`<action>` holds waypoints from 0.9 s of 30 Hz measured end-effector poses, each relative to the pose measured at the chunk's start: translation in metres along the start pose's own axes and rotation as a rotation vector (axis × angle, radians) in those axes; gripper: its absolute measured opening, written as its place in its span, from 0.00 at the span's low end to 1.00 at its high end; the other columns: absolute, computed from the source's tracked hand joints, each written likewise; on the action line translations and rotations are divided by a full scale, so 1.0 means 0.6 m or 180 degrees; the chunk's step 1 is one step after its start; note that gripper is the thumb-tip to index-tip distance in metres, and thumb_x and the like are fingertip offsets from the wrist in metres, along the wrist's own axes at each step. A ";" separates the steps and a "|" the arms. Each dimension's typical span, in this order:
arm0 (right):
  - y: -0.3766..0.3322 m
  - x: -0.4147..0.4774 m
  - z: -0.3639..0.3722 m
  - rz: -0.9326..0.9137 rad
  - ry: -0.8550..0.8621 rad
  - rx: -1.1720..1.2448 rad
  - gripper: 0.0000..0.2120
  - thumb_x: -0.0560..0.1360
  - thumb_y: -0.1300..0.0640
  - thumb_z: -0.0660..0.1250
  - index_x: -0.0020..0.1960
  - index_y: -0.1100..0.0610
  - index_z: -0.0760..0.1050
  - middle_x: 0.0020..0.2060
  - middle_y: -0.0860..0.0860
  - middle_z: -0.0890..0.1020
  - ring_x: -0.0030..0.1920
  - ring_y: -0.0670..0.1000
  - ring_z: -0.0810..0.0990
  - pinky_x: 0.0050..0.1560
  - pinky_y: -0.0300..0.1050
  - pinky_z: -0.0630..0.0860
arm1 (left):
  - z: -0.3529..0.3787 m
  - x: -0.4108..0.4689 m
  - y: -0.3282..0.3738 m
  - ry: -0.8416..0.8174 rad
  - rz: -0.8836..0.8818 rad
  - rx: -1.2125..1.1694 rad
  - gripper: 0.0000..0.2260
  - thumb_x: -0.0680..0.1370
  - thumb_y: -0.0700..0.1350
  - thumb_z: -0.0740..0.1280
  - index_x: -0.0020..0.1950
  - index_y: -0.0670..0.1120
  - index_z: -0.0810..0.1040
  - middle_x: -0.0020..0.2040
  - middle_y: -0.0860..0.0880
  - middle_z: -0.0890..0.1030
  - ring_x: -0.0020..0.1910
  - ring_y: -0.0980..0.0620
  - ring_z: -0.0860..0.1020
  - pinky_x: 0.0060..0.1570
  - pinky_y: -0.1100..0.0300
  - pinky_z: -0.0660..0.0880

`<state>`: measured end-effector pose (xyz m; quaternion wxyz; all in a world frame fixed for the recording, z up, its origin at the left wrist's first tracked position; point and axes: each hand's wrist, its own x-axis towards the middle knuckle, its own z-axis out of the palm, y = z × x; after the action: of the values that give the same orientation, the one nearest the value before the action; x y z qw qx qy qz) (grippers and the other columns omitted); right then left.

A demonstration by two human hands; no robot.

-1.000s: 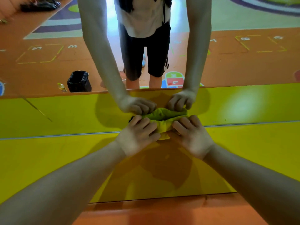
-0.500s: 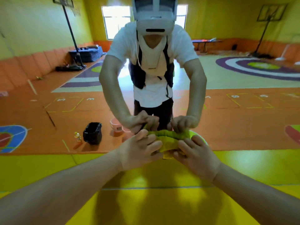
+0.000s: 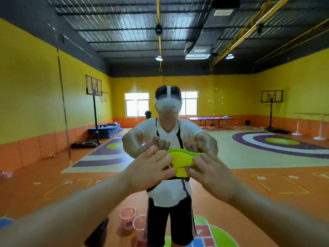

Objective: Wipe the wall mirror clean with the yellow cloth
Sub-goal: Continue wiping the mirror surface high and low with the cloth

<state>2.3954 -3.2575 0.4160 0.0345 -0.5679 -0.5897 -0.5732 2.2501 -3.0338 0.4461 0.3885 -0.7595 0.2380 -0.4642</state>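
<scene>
Yellow cloth (image 3: 179, 157), bunched into a wavy wad, flat against the wall mirror (image 3: 267, 82) at chest height of the reflected person (image 3: 169, 132). Kept there by both hands. Left hand (image 3: 151, 169) on the cloth's left end, fingers spread and nearly straight, pressing rather than clutching. Right hand (image 3: 212, 173) on the right end, fingers likewise laid out over the fabric, thumb touching the flap hanging below the wad. Bare forearms reaching in from the 2 lower corners. In the glass, the same 2 hands mirrored fingertip to fingertip along the cloth's upper edge, blurred. Small pale spots (image 3: 213, 101) scattered on the glass up and to the right of the reflected head, well apart from the cloth. Thin vertical seam (image 3: 61, 90) in the mirror far to the left. Also reflected: 2 pink buckets (image 3: 127, 217) on the orange floor (image 3: 44, 177) just beside the person's legs, a basketball hoop (image 3: 94, 86) by the left wall, a blue table (image 3: 211, 119) at the back near the windows.
</scene>
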 end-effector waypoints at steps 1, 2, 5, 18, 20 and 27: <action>0.023 0.022 -0.011 -0.0034 0.0050 -0.0036 0.03 0.79 0.62 0.68 0.51 0.56 0.79 0.43 0.54 0.70 0.39 0.57 0.72 0.44 0.57 0.77 | -0.008 0.018 -0.027 0.0033 0.0009 0.0007 0.08 0.81 0.40 0.63 0.47 0.52 0.75 0.42 0.49 0.72 0.41 0.47 0.72 0.44 0.53 0.69; 0.044 0.043 -0.021 -0.0065 0.0098 -0.0083 0.03 0.78 0.62 0.68 0.51 0.56 0.79 0.43 0.55 0.71 0.39 0.57 0.72 0.45 0.57 0.77 | -0.015 0.036 -0.052 0.0078 0.0031 0.0014 0.08 0.81 0.40 0.62 0.48 0.52 0.75 0.43 0.49 0.72 0.41 0.47 0.71 0.44 0.53 0.69; 0.101 0.098 -0.047 -0.0098 0.0250 -0.0232 0.10 0.82 0.63 0.61 0.49 0.55 0.80 0.42 0.54 0.72 0.39 0.57 0.73 0.46 0.54 0.74 | -0.032 0.084 -0.121 0.0161 0.0065 0.0034 0.07 0.80 0.38 0.62 0.48 0.51 0.74 0.43 0.48 0.72 0.41 0.46 0.71 0.44 0.52 0.73; 0.319 0.326 -0.162 0.0046 0.0087 -0.0568 0.17 0.65 0.58 0.79 0.52 0.53 0.81 0.45 0.54 0.75 0.44 0.54 0.73 0.44 0.50 0.64 | -0.148 0.278 -0.388 -0.0412 -0.0023 0.0332 0.17 0.65 0.48 0.74 0.53 0.50 0.78 0.48 0.45 0.75 0.48 0.45 0.73 0.48 0.53 0.61; 0.361 0.384 -0.190 0.0309 0.0328 -0.0562 0.13 0.66 0.56 0.79 0.49 0.54 0.80 0.42 0.54 0.72 0.41 0.54 0.70 0.40 0.48 0.60 | -0.163 0.322 -0.437 -0.0020 -0.0307 0.0403 0.09 0.69 0.45 0.69 0.49 0.49 0.77 0.43 0.45 0.72 0.44 0.45 0.70 0.42 0.52 0.59; 0.467 0.515 -0.237 0.1220 -0.0217 -0.0249 0.10 0.74 0.55 0.71 0.55 0.51 0.80 0.48 0.51 0.70 0.52 0.57 0.72 0.47 0.51 0.68 | -0.172 0.435 -0.549 0.0023 -0.1410 -0.0216 0.01 0.78 0.41 0.67 0.48 0.46 0.78 0.45 0.47 0.69 0.45 0.44 0.70 0.39 0.53 0.62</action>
<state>2.3987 -3.2493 0.8567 0.1009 -0.6897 -0.4489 -0.5591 2.2775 -3.0677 0.8767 0.2503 -0.8043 0.0822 -0.5327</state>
